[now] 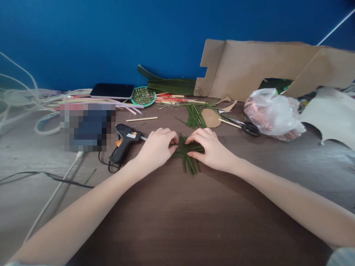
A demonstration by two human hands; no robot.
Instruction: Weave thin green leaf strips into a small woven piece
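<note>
Green leaf strips (190,163), crossed and woven at the centre, lie on the brown table in front of me. My left hand (159,146) pinches the left side of the weave between thumb and fingers. On the right side, my right hand (206,146) curls over the weave, thumb and fingertips on the strips. The strips fan out toward me below both hands. A black glue gun (126,142) lies just left of my left hand. Beyond the hands are a loose bundle of green strips (194,116) and a round cardboard disc (211,118).
Scissors (249,128) and a plastic bag (274,114) lie at right, before folded cardboard (249,66). At the back are a phone (112,91), a teal-rimmed round mesh piece (143,96) and long leaves (172,85). A white cable (55,195) crosses the left side. A thin stick (142,119) lies behind the glue gun.
</note>
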